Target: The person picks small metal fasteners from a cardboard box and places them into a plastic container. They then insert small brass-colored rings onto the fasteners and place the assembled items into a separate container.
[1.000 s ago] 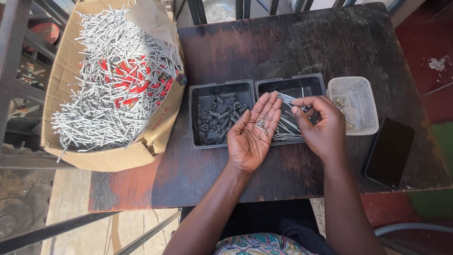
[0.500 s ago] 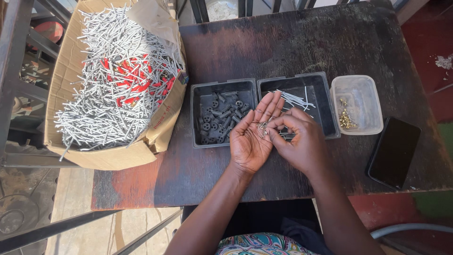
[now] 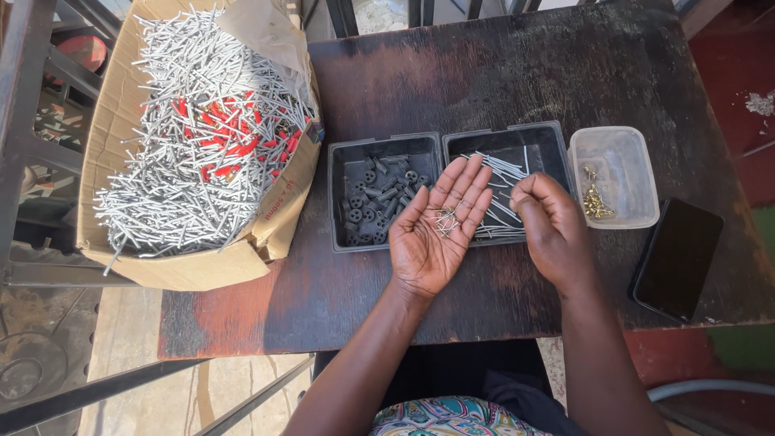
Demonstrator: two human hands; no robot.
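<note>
In the centre of the frame, on the open palm: a small heap of thin silver nails (image 3: pixel 443 220) is carried, a little above the seam between the two trays.
Left hand (image 3: pixel 436 230): it is held flat and wide, palm up, fingers stretched toward the top of the frame; nothing is clamped, the nails only rest on it.
Right hand (image 3: pixel 549 222): half a second ago it was laid over the left palm; now it is drawn aside to the right, above the right tray. The fingers are curled in; whether a nail is pinched cannot be told.
Meaning of the change: the heap is uncovered now, so one pick from the palm seems finished.
Right black tray (image 3: pixel 542 139): loose silver nails are lying in it, just beside the right hand.
Left black tray (image 3: pixel 343 194): dark round plastic pieces are kept in it.
Clear plastic tub (image 3: pixel 622 137): right of the trays, with a few small gold-coloured pieces.
Cardboard box (image 3: pixel 266 218): upper left of the frame, filled with long nails.
Dark phone (image 3: pixel 676 258): lower right on the wooden table (image 3: pixel 517 73).
</note>
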